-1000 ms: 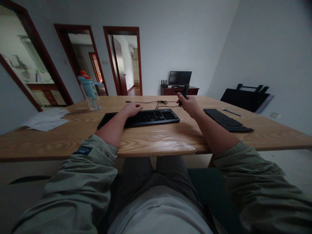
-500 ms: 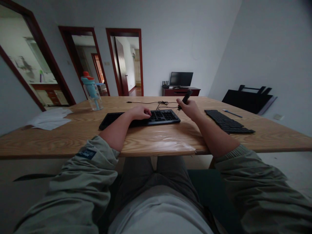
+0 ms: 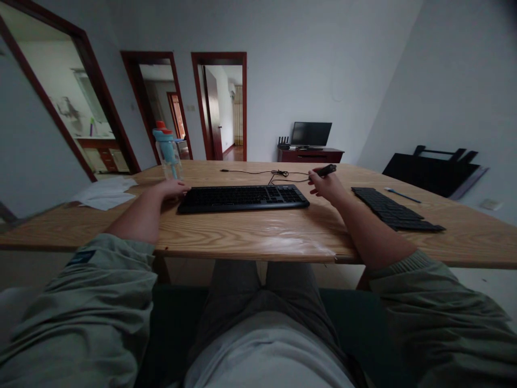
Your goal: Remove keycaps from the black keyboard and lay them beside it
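A black keyboard (image 3: 242,198) lies on the wooden table (image 3: 226,234) in front of me. At its left end is my left hand (image 3: 173,188), fingers curled together by the corner; whether they grip the keyboard's edge is too small to tell. My right hand (image 3: 325,186) is just beyond the keyboard's right end, closed on a small dark handheld object (image 3: 326,170) that lies across the top of the fist. The keyboard's thin cable (image 3: 278,173) is loosely bundled behind it.
To the right lie a black keyboard-like panel (image 3: 388,209) and a thin blue brush or pen (image 3: 404,195). On the left stand a clear bottle (image 3: 168,153) with blue and orange lid, and white tissues (image 3: 107,193). The table's front edge is near my lap.
My left hand has moved left, off the keys to the keyboard's left end. The dark object in my right hand has tipped from upright to nearly level. The view has shifted slightly left.
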The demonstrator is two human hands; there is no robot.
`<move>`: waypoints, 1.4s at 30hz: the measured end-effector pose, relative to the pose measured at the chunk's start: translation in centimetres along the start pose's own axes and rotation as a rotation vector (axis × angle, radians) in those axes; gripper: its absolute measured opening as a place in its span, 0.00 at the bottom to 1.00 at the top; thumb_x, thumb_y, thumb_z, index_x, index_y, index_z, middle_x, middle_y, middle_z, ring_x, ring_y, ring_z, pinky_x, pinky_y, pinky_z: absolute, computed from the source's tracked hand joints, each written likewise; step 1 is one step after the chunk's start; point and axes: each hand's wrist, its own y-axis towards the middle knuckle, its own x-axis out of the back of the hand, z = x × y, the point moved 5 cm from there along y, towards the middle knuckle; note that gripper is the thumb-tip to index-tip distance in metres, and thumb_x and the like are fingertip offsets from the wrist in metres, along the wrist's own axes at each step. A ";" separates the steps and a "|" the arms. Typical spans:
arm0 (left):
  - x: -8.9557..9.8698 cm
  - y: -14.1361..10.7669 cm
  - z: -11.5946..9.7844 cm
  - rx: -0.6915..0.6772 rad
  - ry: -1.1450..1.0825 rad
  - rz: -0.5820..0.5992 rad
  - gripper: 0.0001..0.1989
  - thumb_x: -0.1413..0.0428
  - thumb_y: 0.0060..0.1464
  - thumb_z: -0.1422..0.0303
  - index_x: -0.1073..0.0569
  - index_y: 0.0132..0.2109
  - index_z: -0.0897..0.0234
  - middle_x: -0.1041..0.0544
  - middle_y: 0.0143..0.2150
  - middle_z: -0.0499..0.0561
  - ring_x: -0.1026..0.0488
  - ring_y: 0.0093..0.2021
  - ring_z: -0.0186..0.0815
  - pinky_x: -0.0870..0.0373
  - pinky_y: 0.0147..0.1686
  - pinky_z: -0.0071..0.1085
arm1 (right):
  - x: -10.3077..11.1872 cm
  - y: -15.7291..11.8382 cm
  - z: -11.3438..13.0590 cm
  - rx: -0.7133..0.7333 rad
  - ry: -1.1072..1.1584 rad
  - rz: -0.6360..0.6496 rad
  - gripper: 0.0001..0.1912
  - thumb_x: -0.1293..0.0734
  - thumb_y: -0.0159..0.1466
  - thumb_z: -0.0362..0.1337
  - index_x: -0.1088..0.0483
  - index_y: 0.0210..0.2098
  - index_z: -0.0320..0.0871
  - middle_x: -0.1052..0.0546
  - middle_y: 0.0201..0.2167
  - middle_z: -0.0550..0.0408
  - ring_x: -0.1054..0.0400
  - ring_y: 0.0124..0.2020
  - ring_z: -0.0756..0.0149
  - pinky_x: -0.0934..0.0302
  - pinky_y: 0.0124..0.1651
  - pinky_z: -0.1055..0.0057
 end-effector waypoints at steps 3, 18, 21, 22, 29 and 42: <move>-0.6 -0.1 0.5 0.018 -0.120 0.089 0.15 0.40 0.48 0.54 0.27 0.33 0.61 0.26 0.26 0.49 0.28 0.26 0.36 0.32 0.26 0.30 | -0.3 -0.3 -0.6 -0.117 0.019 0.056 0.24 0.36 0.66 0.52 0.33 0.53 0.41 0.23 0.42 0.44 0.28 0.23 0.68 0.35 0.22 0.73; 0.7 3.4 -8.1 -0.234 0.468 0.030 0.23 0.43 0.51 0.63 0.21 0.54 0.63 0.18 0.51 0.56 0.23 0.48 0.44 0.30 0.47 0.31 | -1.5 -1.8 -2.1 -0.254 0.217 -0.012 0.19 0.33 0.62 0.54 0.30 0.41 0.45 0.22 0.42 0.42 0.27 0.27 0.59 0.34 0.24 0.65; -0.8 3.2 -13.2 -0.388 0.438 0.096 0.22 0.45 0.55 0.61 0.21 0.54 0.62 0.18 0.50 0.54 0.22 0.46 0.41 0.31 0.46 0.29 | -1.4 -1.9 -2.0 -0.239 0.199 -0.009 0.19 0.34 0.63 0.53 0.30 0.43 0.45 0.22 0.44 0.42 0.26 0.27 0.59 0.33 0.25 0.64; -1.6 2.9 -15.0 -0.436 0.409 0.120 0.21 0.45 0.55 0.61 0.21 0.54 0.62 0.18 0.50 0.53 0.23 0.45 0.40 0.32 0.46 0.29 | -1.4 -1.9 -2.0 -0.236 0.189 -0.005 0.19 0.34 0.63 0.53 0.30 0.43 0.45 0.23 0.45 0.43 0.26 0.28 0.59 0.33 0.25 0.64; -7.5 1.9 -25.1 -0.719 0.354 0.338 0.16 0.43 0.53 0.62 0.18 0.48 0.58 0.17 0.43 0.51 0.23 0.40 0.38 0.32 0.41 0.30 | -1.5 -2.0 -1.7 -0.230 0.141 -0.027 0.18 0.35 0.64 0.53 0.31 0.44 0.47 0.22 0.44 0.45 0.27 0.28 0.60 0.34 0.26 0.66; -9.9 4.0 -28.7 -0.586 0.517 0.423 0.19 0.39 0.42 0.67 0.18 0.45 0.59 0.17 0.39 0.50 0.24 0.38 0.41 0.32 0.38 0.31 | -1.7 -1.9 0.8 0.038 -0.145 0.004 0.18 0.41 0.69 0.52 0.31 0.47 0.46 0.21 0.43 0.44 0.27 0.44 0.52 0.35 0.46 0.61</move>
